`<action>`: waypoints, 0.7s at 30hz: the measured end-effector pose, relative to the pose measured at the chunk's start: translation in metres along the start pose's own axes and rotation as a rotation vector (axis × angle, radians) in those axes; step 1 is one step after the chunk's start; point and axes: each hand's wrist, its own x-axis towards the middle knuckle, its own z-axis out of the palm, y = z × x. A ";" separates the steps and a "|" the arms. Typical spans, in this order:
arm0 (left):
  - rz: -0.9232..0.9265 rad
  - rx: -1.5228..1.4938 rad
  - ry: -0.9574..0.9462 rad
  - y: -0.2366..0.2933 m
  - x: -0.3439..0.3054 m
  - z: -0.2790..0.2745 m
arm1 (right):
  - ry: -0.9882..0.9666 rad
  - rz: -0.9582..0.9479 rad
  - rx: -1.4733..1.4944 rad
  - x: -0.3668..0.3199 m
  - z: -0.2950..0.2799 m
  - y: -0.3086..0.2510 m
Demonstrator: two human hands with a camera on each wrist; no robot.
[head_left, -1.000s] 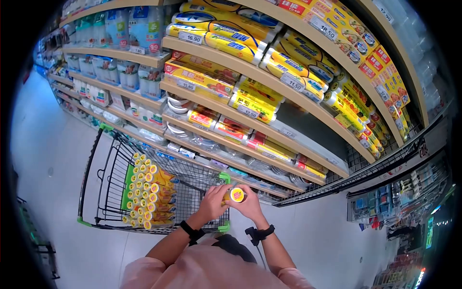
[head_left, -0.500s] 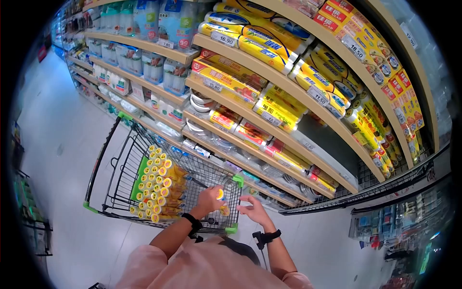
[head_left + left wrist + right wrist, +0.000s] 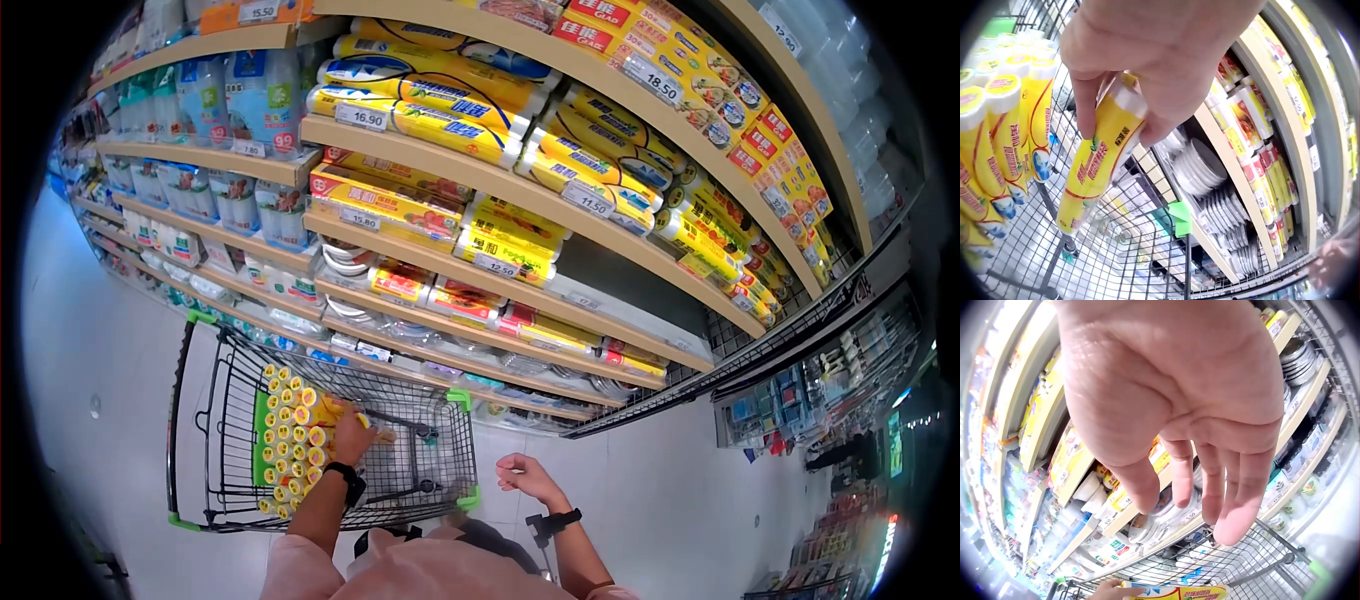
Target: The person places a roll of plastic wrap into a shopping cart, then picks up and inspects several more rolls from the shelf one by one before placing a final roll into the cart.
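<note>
My left hand (image 3: 352,437) grips a yellow printed roll (image 3: 1100,159) near its white end, fingers on one side and thumb on the other. In the left wrist view the roll hangs at a tilt over the wire floor of the shopping cart (image 3: 420,470). Beside it, several matching yellow rolls (image 3: 1007,134) with white ends stand packed together in the cart. In the head view their round ends face up, and the left hand is at the near edge of this group. My right hand (image 3: 530,477), holding nothing, hovers outside the cart's right end with its fingers loosely bent.
Along the cart's far side runs a shelf unit (image 3: 420,165) stocked with yellow rolls, boxes and price tags. Stacked round dishes (image 3: 1197,165) sit on a low shelf. Pale floor (image 3: 630,480) lies to the right, with another display (image 3: 790,395) beyond it.
The left hand has carried the roll leftward, from the cart's right end to the packed rolls. The right hand has let go of the roll and drawn away. The head view has shifted.
</note>
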 end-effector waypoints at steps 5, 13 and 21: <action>0.029 -0.076 0.038 -0.048 0.024 0.006 | -0.001 0.018 0.013 -0.002 0.004 0.004; -0.051 0.185 0.059 -0.069 0.034 -0.008 | 0.066 0.059 0.007 -0.012 -0.009 0.007; -0.098 0.307 0.083 -0.074 0.046 -0.013 | 0.095 0.064 0.001 -0.014 -0.019 0.001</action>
